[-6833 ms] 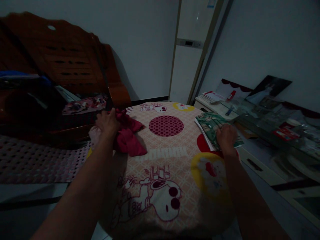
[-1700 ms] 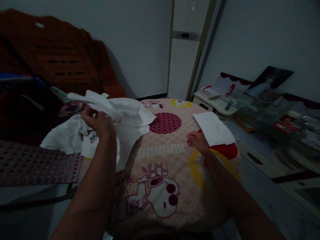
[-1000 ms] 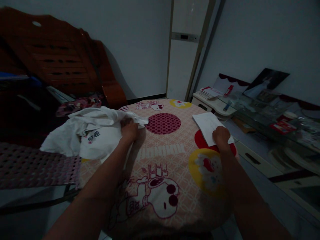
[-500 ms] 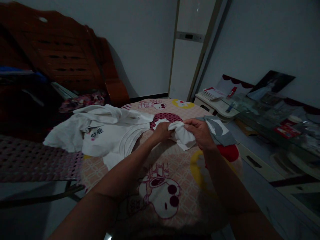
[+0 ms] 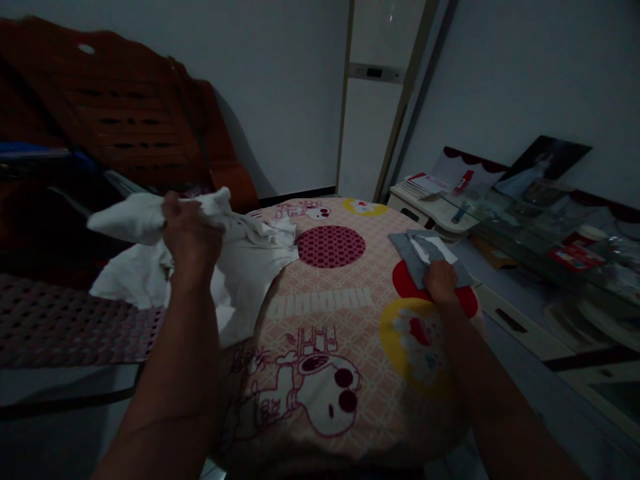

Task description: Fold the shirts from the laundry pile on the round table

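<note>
My left hand [image 5: 193, 227] is closed around a bunched part of a white garment [image 5: 245, 283] and holds it raised at the left side of the round table. The rest of the garment hangs down and spreads over the table's left edge. At the right, my right hand [image 5: 441, 280] has its fingers curled in at the near edge of a folded grey cloth [image 5: 407, 250] with white areas on top. The fingertips of this hand are hidden from view.
A pink patterned cover with cartoon dogs [image 5: 325, 400] lies over the table. Left stand a wooden bench [image 5: 120, 120] and a woven seat [image 5: 75, 320]. A glass-topped cabinet [image 5: 510, 227] with papers and a red box [image 5: 575, 257] runs along the right.
My hands have moved apart from the white fabric they held together at the middle. The left went left and lifted the garment; the right moved right to the grey cloth.
</note>
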{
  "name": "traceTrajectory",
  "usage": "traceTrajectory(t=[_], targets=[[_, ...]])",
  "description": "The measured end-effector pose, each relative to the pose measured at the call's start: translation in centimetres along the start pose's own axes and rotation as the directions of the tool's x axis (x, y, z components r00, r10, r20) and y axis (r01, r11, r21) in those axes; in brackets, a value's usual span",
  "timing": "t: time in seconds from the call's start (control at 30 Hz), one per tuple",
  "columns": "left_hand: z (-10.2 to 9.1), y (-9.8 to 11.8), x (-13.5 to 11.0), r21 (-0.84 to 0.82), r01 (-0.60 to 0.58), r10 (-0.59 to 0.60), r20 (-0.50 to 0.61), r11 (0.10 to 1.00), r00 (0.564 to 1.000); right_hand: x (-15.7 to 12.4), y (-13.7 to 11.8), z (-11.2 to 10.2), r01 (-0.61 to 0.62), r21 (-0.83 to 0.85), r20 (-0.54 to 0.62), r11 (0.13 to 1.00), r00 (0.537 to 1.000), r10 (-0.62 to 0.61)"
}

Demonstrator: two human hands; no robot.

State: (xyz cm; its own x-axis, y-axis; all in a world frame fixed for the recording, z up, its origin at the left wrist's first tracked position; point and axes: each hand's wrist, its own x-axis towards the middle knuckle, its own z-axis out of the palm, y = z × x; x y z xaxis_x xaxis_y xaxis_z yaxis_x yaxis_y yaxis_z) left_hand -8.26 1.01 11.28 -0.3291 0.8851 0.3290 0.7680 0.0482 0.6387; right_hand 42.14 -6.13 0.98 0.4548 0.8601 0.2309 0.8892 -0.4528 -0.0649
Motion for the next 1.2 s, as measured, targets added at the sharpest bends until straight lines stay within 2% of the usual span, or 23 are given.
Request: traceTrajectory(t=[0.07, 0.13, 0.2, 0.27, 0.33, 0.4, 0.47, 0.53, 0.57, 0.63, 0.7, 0.73, 0.8, 0.83, 0.87, 0.9, 1.0, 1.03, 1.1, 1.2], targets=[[0.7, -1.3, 0.1, 0.157, -0.072, 0.062, 0.073, 0.985, 0.995, 0.3, 0.3, 0.3, 0.006, -0.019, -0.030, 1.000, 1.000, -0.007], [0.6, -2.2, 0.4, 0.291, -0.122, 0.090, 0.119, 0.949, 0.989, 0.7, 0.3, 0.1, -0.009, 0.009, -0.053, 1.000, 0.999, 0.010], [-0.3, -2.2, 0.4, 0.363, -0.119, 0.074, 0.136, 0.924, 0.988, 1.1, 0.1, -0.6, -0.014, 0.059, -0.081, 0.998, 0.997, 0.019], [-1.4, -1.3, -0.1, 0.386, -0.091, 0.049, 0.118, 0.918, 0.992, 1.4, -0.7, -1.7, 0.042, 0.172, -0.151, 0.984, 0.988, -0.016], [-1.9, 0.4, -1.0, 0.329, -0.127, 0.104, 0.087, 0.936, 0.991, 1.4, -2.1, -2.9, 0.154, 0.370, -0.244, 0.916, 0.968, -0.064], [-1.3, 2.3, -2.1, 0.202, -0.254, 0.244, 0.073, 0.946, 0.967, 1.1, -3.9, -4.1, 0.269, 0.603, -0.296, 0.751, 0.950, -0.102], [0.8, 4.0, -3.2, 0.019, -0.365, 0.358, 0.145, 0.931, 0.922, 0.2, -6.0, -5.3, 0.304, 0.770, -0.247, 0.561, 0.953, -0.178], [4.1, 4.9, -4.1, -0.194, -0.437, 0.477, 0.314, 0.879, 0.821, -1.3, -8.2, -6.3, 0.274, 0.882, -0.166, 0.384, 0.942, -0.291], [6.0, 5.1, -4.5, -0.266, -0.459, 0.528, 0.339, 0.847, 0.778, -2.2, -9.2, -6.7, 0.248, 0.912, -0.122, 0.327, 0.924, -0.362], [9.7, 5.0, -5.3, -0.370, -0.510, 0.622, 0.323, 0.777, 0.713, -4.3, -11.2, -7.2, 0.217, 0.946, -0.070, 0.240, 0.861, -0.504], [12.6, 4.5, -6.1, -0.419, -0.528, 0.664, 0.316, 0.739, 0.678, -6.5, -12.9, -7.0, 0.201, 0.963, -0.031, 0.178, 0.741, -0.671], [13.7, 4.2, -6.5, -0.423, -0.513, 0.653, 0.325, 0.747, 0.684, -7.5, -13.4, -6.6, 0.194, 0.968, -0.013, 0.157, 0.666, -0.746], [15.2, 3.7, -7.3, -0.419, -0.451, 0.597, 0.343, 0.788, 0.725, -8.9, -14.1, -5.6, 0.180, 0.970, 0.040, 0.160, 0.535, -0.844], [15.6, 3.4, -7.6, -0.405, -0.410, 0.553, 0.352, 0.817, 0.755, -9.2, -14.1, -5.1, 0.177, 0.969, 0.062, 0.174, 0.506, -0.860], [16.0, 3.1, -7.9, -0.382, -0.369, 0.505, 0.364, 0.847, 0.783, -9.3, -13.8, -4.6, 0.182, 0.963, 0.079, 0.197, 0.507, -0.858], [16.2, 2.8, -8.1, -0.351, -0.330, 0.455, 0.377, 0.876, 0.806, -9.1, -13.4, -4.2, 0.203, 0.953, 0.082, 0.224, 0.539, -0.838], [16.7, 2.1, -7.9, -0.272, -0.234, 0.331, 0.402, 0.933, 0.854, -7.7, -11.1, -3.5, 0.360, 0.866, 0.003, 0.347, 0.690, -0.723], [16.9, 2.0, -7.6, -0.275, -0.200, 0.300, 0.394, 0.940, 0.869, -7.3, -10.2, -3.2, 0.420, 0.815, -0.023, 0.399, 0.712, -0.702], [17.3, 1.8, -6.9, -0.319, -0.118, 0.237, 0.365, 0.940, 0.900, -7.0, -8.5, -2.4, 0.514, 0.727, -0.041, 0.455, 0.694, -0.718], [18.1, 2.1, -6.2, -0.395, -0.008, 0.167, 0.369, 0.919, 0.914, -8.2, -7.3, -0.5, 0.690, 0.595, -0.114, 0.412, 0.580, -0.807]])
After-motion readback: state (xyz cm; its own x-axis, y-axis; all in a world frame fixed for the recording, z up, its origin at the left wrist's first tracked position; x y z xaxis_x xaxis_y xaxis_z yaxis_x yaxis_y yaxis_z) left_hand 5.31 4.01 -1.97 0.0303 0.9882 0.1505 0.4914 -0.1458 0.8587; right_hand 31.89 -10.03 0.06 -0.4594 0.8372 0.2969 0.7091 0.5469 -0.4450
